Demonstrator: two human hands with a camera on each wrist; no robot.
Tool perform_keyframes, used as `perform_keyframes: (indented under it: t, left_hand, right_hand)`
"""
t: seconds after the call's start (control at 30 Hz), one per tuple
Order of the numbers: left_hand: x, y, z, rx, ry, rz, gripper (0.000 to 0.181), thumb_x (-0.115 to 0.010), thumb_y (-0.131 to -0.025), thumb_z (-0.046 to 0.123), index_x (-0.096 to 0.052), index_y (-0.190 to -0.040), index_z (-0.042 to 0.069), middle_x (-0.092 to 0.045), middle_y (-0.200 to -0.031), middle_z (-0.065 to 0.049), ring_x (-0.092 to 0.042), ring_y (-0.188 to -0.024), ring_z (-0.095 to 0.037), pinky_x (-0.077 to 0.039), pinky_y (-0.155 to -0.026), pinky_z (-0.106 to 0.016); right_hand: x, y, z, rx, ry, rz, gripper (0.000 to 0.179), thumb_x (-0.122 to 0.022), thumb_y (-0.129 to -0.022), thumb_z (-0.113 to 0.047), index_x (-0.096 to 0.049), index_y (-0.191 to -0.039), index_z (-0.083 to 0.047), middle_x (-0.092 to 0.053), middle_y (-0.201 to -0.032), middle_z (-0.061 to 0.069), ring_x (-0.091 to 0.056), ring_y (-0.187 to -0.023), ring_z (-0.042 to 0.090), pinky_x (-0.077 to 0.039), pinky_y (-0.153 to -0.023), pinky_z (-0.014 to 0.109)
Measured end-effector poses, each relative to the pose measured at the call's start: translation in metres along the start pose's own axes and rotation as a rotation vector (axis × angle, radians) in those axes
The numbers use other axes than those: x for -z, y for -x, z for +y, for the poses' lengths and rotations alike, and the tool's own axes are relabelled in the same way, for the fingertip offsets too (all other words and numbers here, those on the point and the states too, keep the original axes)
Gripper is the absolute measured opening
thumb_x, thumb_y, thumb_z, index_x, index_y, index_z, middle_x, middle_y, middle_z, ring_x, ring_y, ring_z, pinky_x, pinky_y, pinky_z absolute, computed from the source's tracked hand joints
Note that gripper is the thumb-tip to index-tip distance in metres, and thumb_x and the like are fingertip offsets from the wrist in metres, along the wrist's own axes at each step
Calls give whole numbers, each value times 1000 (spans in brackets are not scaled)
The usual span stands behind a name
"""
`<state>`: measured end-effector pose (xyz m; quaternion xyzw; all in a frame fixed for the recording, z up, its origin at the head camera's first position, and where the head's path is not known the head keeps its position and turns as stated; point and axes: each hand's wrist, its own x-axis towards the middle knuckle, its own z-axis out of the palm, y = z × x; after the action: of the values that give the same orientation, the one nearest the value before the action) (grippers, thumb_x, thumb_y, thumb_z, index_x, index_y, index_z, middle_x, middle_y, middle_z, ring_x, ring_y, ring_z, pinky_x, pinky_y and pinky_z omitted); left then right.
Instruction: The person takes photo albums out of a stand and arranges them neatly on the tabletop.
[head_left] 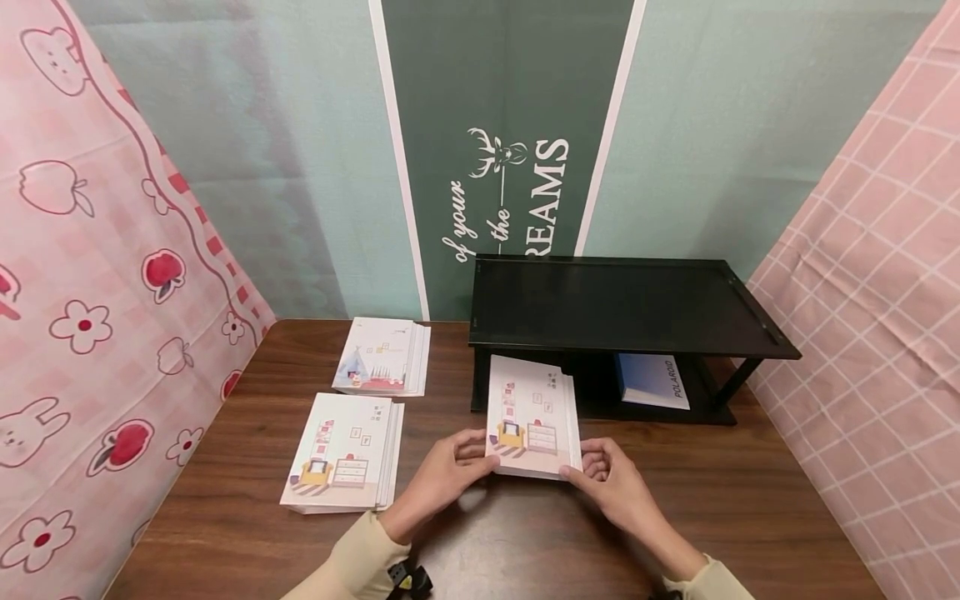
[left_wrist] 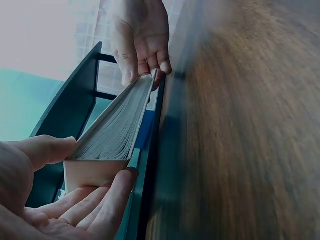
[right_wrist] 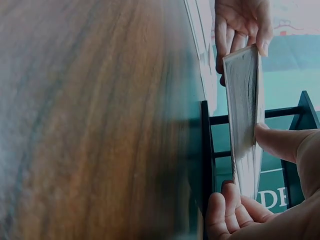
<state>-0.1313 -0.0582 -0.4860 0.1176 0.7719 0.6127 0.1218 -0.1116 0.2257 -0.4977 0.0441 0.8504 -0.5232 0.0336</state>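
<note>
A thick white photo album (head_left: 529, 421), its cover drawn with a yellow armchair and a dresser, is held above the table in front of the black shelf. My left hand (head_left: 448, 473) grips its near left corner, thumb on the cover and fingers underneath. At the near right corner, my right hand (head_left: 621, 487) holds it the same way. The left wrist view shows the album's many page edges (left_wrist: 112, 125) between the two covers. In the right wrist view, the right thumb (right_wrist: 280, 142) presses on the cover side while the fingers support the other side.
The black two-tier shelf (head_left: 615, 304) stands at the back right. A blue book (head_left: 652, 381) marked POLAROID lies on its lower tier. To the left are a stack of white albums with an armchair cover (head_left: 341, 454) and another with a tent cover (head_left: 382, 354). Fabric curtains border the table.
</note>
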Motion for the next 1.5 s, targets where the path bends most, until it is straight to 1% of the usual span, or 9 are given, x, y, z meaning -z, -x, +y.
perform_keyframes:
  t: [0.17, 0.37, 0.5, 0.67, 0.87, 1.1, 1.23, 1.33, 1.5]
  left_hand:
    - [3, 5, 0, 10, -31, -11, 53, -80, -98, 16, -61, -141, -8, -72, -127, -28, -72, -118, -42, -62, -97, -47]
    - [6, 12, 0, 17, 1, -26, 51, -80, -98, 11, -60, -140, -9, -72, -126, -30, -71, -119, -44, -63, -94, -45]
    - [9, 17, 0, 16, 19, -46, 49, -79, -98, 11, -60, -138, -9, -72, -126, -30, -72, -118, -42, -63, -93, -41]
    - [14, 24, -3, 7, 31, -53, 46, -79, -98, 9, -60, -135, -11, -74, -121, -29, -73, -115, -41, -64, -91, -35]
    - [21, 30, -4, -2, 33, -58, 47, -79, -98, 7, -59, -135, -13, -74, -122, -29, -74, -114, -41, -64, -91, -35]
    - [30, 37, -7, -8, 27, -75, 44, -79, -98, 5, -59, -132, -14, -75, -119, -29, -74, -113, -41, -64, -90, -33]
    - [36, 41, -9, -1, 20, -90, 42, -79, -98, 6, -59, -129, -13, -75, -119, -27, -74, -113, -41, -63, -92, -34]
    - [41, 43, -11, 0, 3, -100, 42, -79, -98, 7, -59, -129, -12, -74, -120, -27, -73, -114, -40, -63, -93, -35]
    - [50, 48, -16, 21, -18, -110, 43, -80, -97, 9, -59, -128, -10, -74, -120, -24, -73, -114, -37, -63, -92, -33]
  right_hand:
    - [-2, 3, -2, -3, 7, -12, 51, -90, -89, -12, -59, -125, 7, -59, -98, 10, -53, -82, 11, -48, -68, 18]
    - [-4, 7, -2, -19, -5, -31, 51, -91, -88, -11, -59, -123, 6, -58, -96, 10, -54, -81, 12, -49, -68, 19]
    - [-6, 10, -2, -6, -5, -32, 50, -91, -87, -10, -59, -122, 5, -58, -94, 9, -53, -79, 11, -48, -67, 18]
    - [-11, 15, -3, 14, -6, -49, 48, -92, -86, -9, -61, -120, 4, -59, -92, 7, -54, -78, 9, -48, -66, 18]
    - [-16, 19, -6, 39, -10, -70, 46, -91, -86, -6, -61, -119, 5, -59, -90, 6, -53, -75, 7, -48, -65, 18]
    - [-19, 24, -8, 100, -54, -144, 47, -90, -87, -5, -59, -120, 10, -61, -92, 8, -53, -75, 5, -49, -66, 18]
    - [-21, 24, -9, 129, -57, -161, 47, -90, -87, -3, -59, -119, 10, -61, -92, 8, -53, -75, 5, -50, -65, 17]
    - [-24, 24, -11, 134, -68, -176, 47, -90, -86, -3, -58, -118, 10, -60, -90, 8, -53, -75, 5, -49, -65, 17]
    - [-29, 25, -14, 143, -69, -222, 47, -90, -87, -6, -56, -116, 8, -60, -90, 8, -53, -75, 6, -48, -65, 17]
